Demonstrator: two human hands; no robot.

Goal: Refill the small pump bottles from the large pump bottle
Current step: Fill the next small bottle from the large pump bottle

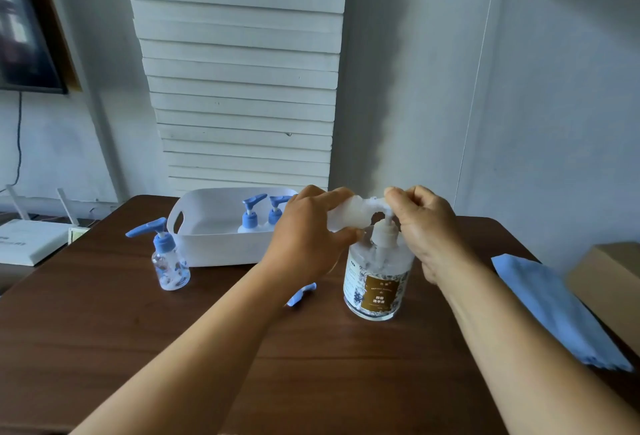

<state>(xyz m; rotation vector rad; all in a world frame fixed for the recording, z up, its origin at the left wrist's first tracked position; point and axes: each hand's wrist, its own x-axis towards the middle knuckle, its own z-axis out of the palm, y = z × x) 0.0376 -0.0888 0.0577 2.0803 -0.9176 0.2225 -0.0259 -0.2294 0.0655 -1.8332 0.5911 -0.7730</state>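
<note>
head view. dark brown wood-grain table (173, 337) against a pale wall.

large clear round pump bottle with a brown-and-white printed label and white pump (377, 278) upright on the table, right of centre, partly filled with clear liquid. right hand (427, 226) on its pump head, fingers curled down over the top of the pump; pressing or only resting cannot be told.

left hand (308, 237) gripping a small clear capless plastic bottle (343, 216), fingers and thumb wrapped round it, bottle tipped on its side with the neck turned toward the white pump's spout, touching or nearly touching there. fill level hard to read through the fingers.

small blue pump cap (299, 296) lying loose on the table just under the left forearm, mostly hidden.

another small clear bottle with a blue pump and a printed pattern (169, 261) upright on the table to the left, apart from the hands, just in front of the tray's left end.

white rectangular plastic tray with a cut-out handle (194, 244) behind the hands; two more small blue-pump bottles (250, 218) upright inside, side by side, the right one partly behind the left hand.

folded light blue cloth (550, 310) at the table's right edge, beside a tan cardboard box (609, 278). white slatted panel (242, 70) on the wall behind. dark-framed screen (24, 25) upper left; white flat device (27, 240) on a lower surface at left.
</note>
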